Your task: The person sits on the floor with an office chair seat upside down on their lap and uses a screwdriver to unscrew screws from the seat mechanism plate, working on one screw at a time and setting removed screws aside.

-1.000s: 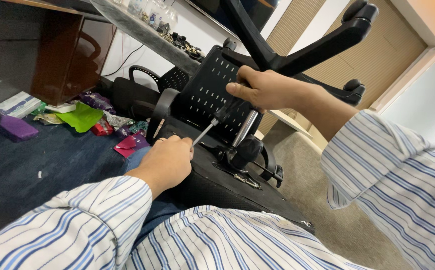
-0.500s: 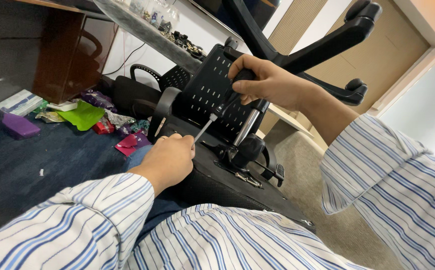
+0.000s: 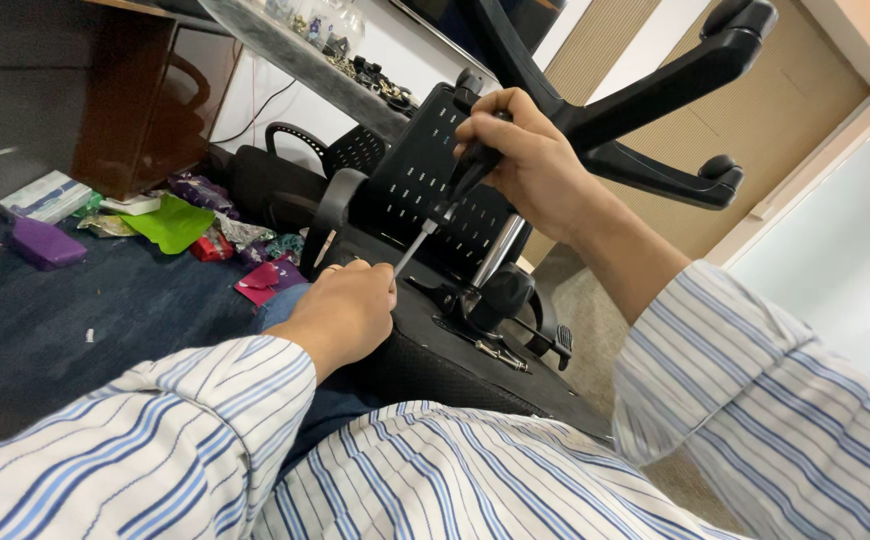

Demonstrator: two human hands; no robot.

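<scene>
A dark blue carpet (image 3: 75, 320) covers the floor, and on it lie a bright green paper sheet (image 3: 170, 222), a flat purple case (image 3: 45, 244) and some crumpled shiny wrappers (image 3: 245, 240), beside a dark wooden cabinet (image 3: 125, 100).

In the head view, a black office chair (image 3: 435, 350) lies overturned over the person's lap, its star-shaped base (image 3: 675, 80) pointing up. The right hand (image 3: 530, 160) is closed around the black handle of a screwdriver (image 3: 450, 200), whose metal shaft slants down to the left hand. The left hand (image 3: 345, 310) rests as a loose fist on the underside of the seat, fingers curled at the tip of the shaft; what they pinch there, I cannot tell.
</scene>
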